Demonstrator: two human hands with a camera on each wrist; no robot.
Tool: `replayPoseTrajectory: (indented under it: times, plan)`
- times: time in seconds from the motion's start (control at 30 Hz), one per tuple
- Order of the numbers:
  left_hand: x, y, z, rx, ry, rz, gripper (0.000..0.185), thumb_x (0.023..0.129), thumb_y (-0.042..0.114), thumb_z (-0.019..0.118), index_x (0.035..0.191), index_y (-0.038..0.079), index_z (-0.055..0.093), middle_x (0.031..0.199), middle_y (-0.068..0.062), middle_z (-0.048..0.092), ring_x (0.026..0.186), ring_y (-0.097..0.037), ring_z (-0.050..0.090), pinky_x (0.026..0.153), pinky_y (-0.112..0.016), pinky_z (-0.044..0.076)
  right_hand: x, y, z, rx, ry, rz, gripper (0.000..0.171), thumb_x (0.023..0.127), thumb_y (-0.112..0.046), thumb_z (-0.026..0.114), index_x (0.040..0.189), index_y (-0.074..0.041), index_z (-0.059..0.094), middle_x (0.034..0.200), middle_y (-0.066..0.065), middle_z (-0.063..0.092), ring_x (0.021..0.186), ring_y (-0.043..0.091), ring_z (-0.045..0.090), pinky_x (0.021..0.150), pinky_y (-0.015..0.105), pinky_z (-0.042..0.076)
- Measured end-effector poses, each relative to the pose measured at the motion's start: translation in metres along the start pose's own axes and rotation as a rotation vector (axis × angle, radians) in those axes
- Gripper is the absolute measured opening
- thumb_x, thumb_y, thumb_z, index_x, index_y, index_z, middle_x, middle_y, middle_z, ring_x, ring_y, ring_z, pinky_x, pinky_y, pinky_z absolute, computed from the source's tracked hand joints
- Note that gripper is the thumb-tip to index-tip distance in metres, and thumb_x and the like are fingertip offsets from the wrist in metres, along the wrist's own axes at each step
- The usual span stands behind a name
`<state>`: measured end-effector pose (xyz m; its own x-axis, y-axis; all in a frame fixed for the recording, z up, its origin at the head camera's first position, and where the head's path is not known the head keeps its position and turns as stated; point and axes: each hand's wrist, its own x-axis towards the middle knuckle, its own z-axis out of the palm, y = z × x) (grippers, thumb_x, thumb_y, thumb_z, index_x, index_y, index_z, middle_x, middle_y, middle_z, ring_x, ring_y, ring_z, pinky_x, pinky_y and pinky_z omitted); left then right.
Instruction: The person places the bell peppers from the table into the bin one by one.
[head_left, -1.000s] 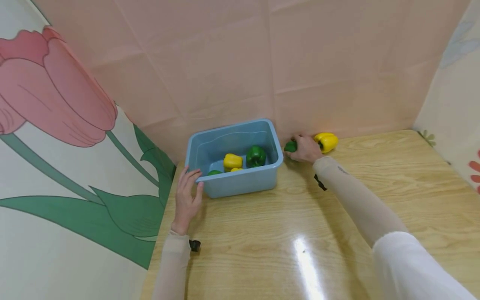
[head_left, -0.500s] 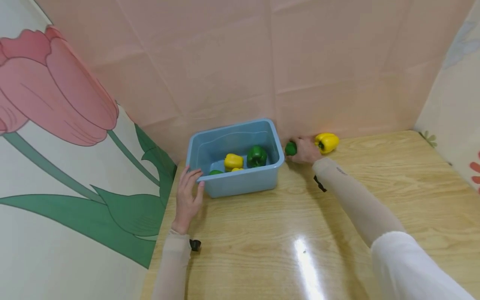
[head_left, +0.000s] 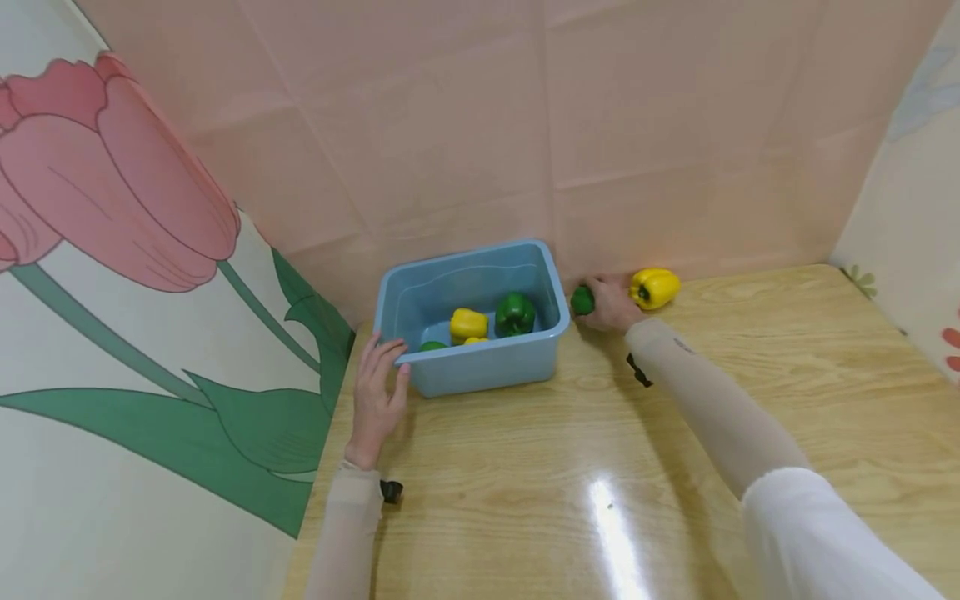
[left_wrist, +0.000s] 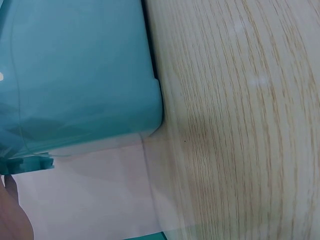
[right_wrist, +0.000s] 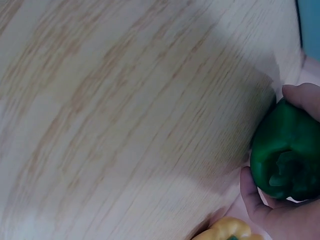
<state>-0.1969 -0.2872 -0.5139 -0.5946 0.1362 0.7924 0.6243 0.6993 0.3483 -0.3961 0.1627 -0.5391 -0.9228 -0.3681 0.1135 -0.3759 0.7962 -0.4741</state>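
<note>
My right hand [head_left: 611, 303] grips a green bell pepper [head_left: 582, 300] beside the bin, at the foot of the pink backdrop. In the right wrist view, fingers and thumb lie around the sides of this green bell pepper [right_wrist: 285, 135], stem end facing the camera. A yellow bell pepper [head_left: 656, 288] lies just right of the hand. My left hand [head_left: 377, 400] rests with loosely extended fingers at the front left corner of the blue plastic bin [head_left: 487, 368], fingertips on the rim. Inside are a yellow bell pepper [head_left: 468, 323], a green bell pepper [head_left: 515, 314] and partly hidden ones.
The bin stands on a wood-grain table [head_left: 525, 467] against a pink cloth backdrop [head_left: 450, 125]. A wall with a painted tulip [head_left: 120, 183] rises along the left edge, and another pale wall [head_left: 907, 225] stands at the right.
The view shifts slightly. My right hand keeps its grip on the green bell pepper at nearly the same spot, and my left hand stays at the bin's corner.
</note>
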Motion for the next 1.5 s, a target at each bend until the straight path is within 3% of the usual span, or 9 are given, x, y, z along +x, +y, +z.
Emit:
replayPoseTrajectory:
  times: [0.27,0.53,0.7,0.93,1.13,1.5]
  plan:
    - [-0.002,-0.001,0.000,-0.007,0.004,0.007,0.027,0.107,0.016,0.061,0.127,0.002,0.072,0.135,-0.018,0.069,0.143,-0.055,0.048,0.132,-0.054,0.030,0.000,-0.004,0.001,-0.032,0.000,-0.027,0.077,0.084,-0.019,0.087,0.147,0.002,0.048,0.145,0.037,0.046,0.117,0.052,0.057,0.100,0.066,0.055]
    - [-0.002,0.000,-0.001,-0.001,0.001,-0.005,0.026,0.107,0.016,0.061,0.128,0.004,0.072,0.136,-0.017,0.069,0.145,-0.054,0.047,0.132,-0.053,0.030,-0.001,-0.014,-0.004,0.024,-0.004,0.003,0.075,0.086,-0.021,0.085,0.147,-0.002,0.048,0.136,0.032,0.050,0.111,0.048,0.057,0.097,0.063,0.054]
    - [-0.002,0.000,-0.001,-0.005,0.000,-0.007,0.027,0.107,0.016,0.061,0.129,0.004,0.072,0.136,-0.017,0.069,0.146,-0.053,0.047,0.132,-0.054,0.030,-0.001,-0.014,-0.005,0.066,0.052,-0.016,0.068,0.084,-0.021,0.087,0.139,0.000,0.053,0.127,0.031,0.055,0.107,0.044,0.057,0.094,0.062,0.054]
    - [-0.002,0.000,-0.002,0.002,0.002,-0.011,0.027,0.107,0.016,0.062,0.129,0.004,0.072,0.136,-0.016,0.069,0.146,-0.053,0.047,0.132,-0.055,0.031,-0.004,-0.014,-0.003,0.119,0.138,-0.117,0.060,0.081,-0.019,0.088,0.129,0.001,0.058,0.122,0.029,0.058,0.101,0.043,0.058,0.089,0.062,0.053]
    - [-0.002,0.000,-0.001,0.006,0.000,-0.018,0.027,0.107,0.016,0.062,0.129,0.004,0.072,0.136,-0.016,0.069,0.146,-0.052,0.047,0.132,-0.055,0.030,-0.011,-0.023,-0.010,0.208,0.115,-0.056,0.060,0.084,-0.012,0.088,0.133,0.000,0.056,0.123,0.025,0.059,0.106,0.042,0.056,0.096,0.061,0.052]
    - [0.000,0.000,0.001,-0.001,0.007,-0.003,0.027,0.107,0.016,0.062,0.128,0.004,0.072,0.135,-0.017,0.069,0.144,-0.054,0.048,0.132,-0.054,0.031,-0.020,-0.025,-0.013,0.302,0.259,0.012,0.058,0.084,-0.016,0.090,0.133,-0.002,0.060,0.120,0.020,0.063,0.106,0.038,0.058,0.093,0.055,0.051]
